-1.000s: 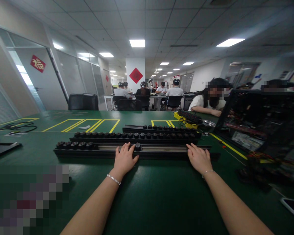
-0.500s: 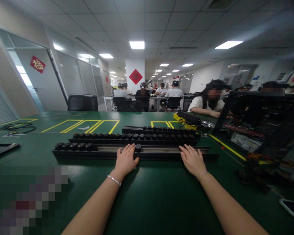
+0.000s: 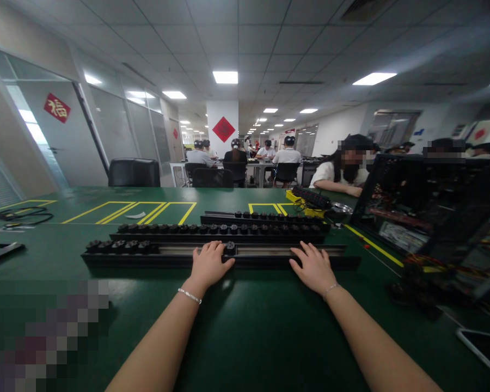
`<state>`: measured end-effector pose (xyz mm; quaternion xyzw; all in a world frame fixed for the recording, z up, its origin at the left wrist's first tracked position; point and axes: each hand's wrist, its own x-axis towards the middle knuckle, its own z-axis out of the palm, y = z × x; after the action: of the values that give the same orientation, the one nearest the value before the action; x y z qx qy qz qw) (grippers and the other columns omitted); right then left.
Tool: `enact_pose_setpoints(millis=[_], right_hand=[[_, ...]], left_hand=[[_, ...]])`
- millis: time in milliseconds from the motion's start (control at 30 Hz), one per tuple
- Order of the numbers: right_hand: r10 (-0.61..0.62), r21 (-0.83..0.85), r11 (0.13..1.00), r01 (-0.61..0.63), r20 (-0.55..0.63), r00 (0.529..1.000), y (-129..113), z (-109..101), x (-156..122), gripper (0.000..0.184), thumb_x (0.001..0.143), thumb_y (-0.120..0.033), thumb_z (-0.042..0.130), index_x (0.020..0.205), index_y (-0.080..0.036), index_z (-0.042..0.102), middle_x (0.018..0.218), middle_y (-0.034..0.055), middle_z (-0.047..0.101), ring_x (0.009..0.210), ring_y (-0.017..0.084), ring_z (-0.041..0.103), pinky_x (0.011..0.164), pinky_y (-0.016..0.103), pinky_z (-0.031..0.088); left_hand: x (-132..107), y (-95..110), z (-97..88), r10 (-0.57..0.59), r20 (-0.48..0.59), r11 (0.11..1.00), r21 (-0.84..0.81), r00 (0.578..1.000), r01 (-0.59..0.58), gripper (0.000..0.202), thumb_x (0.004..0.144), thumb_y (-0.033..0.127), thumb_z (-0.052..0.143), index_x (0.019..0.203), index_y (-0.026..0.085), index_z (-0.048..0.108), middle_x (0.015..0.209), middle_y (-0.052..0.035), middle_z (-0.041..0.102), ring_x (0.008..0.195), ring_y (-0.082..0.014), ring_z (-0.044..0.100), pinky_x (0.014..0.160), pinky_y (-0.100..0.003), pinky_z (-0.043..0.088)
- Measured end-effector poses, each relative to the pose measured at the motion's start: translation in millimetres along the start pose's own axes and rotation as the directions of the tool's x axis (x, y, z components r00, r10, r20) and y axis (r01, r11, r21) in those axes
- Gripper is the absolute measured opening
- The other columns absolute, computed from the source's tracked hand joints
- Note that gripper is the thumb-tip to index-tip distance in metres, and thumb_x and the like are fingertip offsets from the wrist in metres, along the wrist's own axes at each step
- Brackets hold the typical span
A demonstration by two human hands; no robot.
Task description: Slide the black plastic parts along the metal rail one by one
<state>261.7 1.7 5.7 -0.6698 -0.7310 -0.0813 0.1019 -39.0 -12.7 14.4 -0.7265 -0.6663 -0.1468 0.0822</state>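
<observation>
A long black channel-shaped rail (image 3: 265,261) lies across the green table in front of me. Several round black pieces (image 3: 118,247) sit in its left end, and a single one (image 3: 230,248) stands near its middle. My left hand (image 3: 209,265) rests over the rail just left of that single piece, fingers stretched and thumb apart along the front wall. Further right, my right hand (image 3: 313,268) lies on the same rail with its fingers spread. Both fingertips partly hide the channel.
Behind lie a second rail (image 3: 220,238) full of round pieces and a third rail (image 3: 220,220). A black open-framed case (image 3: 412,201) with loose wires stands right, a phone-like device (image 3: 484,348) nearer. Cables (image 3: 20,215) lie left. A co-worker (image 3: 351,169) leans on the table's far right.
My right hand has shifted slightly left along the rail, its thumb now further out. My left hand stays beside the single piece. The whole view has turned a little.
</observation>
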Motion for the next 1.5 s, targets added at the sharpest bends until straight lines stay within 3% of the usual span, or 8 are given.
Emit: enact_pose_setpoints(millis=[200,433,767,1133,1500], right_hand=[[0.050,-0.045,0.998,-0.048,0.041,0.998,-9,-3,2,0.061,0.081,-0.035,0.043,0.141,-0.026,0.035,0.147,0.0101,0.033,0.133,0.033,0.027,0.104,0.056,0.018],[0.038,-0.066,0.997,-0.037,0.027,0.999,-6,5,0,0.066,0.076,-0.022,0.045,0.141,-0.026,0.034,0.148,0.0092,0.031,0.134,0.032,0.023,0.106,0.055,0.016],[0.028,-0.076,0.997,-0.029,-0.019,0.999,-8,4,-4,0.065,0.076,-0.023,0.046,0.140,-0.026,0.035,0.147,0.0093,0.032,0.133,0.031,0.026,0.105,0.053,0.016],[0.023,-0.076,0.997,-0.025,-0.028,0.999,-7,6,-4,0.066,0.079,-0.033,0.045,0.143,-0.029,0.030,0.147,0.0094,0.033,0.132,0.031,0.027,0.106,0.053,0.016],[0.027,-0.071,0.997,-0.028,-0.016,0.999,-9,3,-5,0.066,0.078,-0.026,0.044,0.142,-0.028,0.031,0.147,0.0088,0.033,0.132,0.029,0.029,0.106,0.052,0.016]], left_hand=[[0,2,4.2,-0.013,-0.047,0.999,0.028,0.999,0.014,0.057,0.083,0.062,0.034,0.123,0.024,0.050,0.135,-0.0103,0.048,0.125,-0.0308,0.038,0.104,-0.058,0.023],[-7,4,8.7,0.029,-0.067,0.998,0.050,0.997,-0.026,0.056,0.086,0.057,0.035,0.129,0.024,0.047,0.140,-0.0091,0.045,0.130,-0.0307,0.034,0.106,-0.061,0.018],[-9,8,11.1,0.090,-0.039,0.995,0.042,0.995,-0.088,0.057,0.087,0.051,0.036,0.136,0.022,0.039,0.144,-0.0081,0.040,0.135,-0.0272,0.030,0.109,-0.057,0.018],[-9,15,11.5,0.098,-0.038,0.995,0.037,0.994,-0.097,0.057,0.085,0.049,0.041,0.135,0.023,0.040,0.146,-0.0077,0.038,0.135,-0.0280,0.029,0.108,-0.061,0.016],[-9,19,9.2,0.101,-0.018,0.994,0.044,0.995,-0.100,0.057,0.083,0.049,0.044,0.135,0.026,0.041,0.145,-0.0081,0.038,0.136,-0.0309,0.027,0.106,-0.063,0.017]])
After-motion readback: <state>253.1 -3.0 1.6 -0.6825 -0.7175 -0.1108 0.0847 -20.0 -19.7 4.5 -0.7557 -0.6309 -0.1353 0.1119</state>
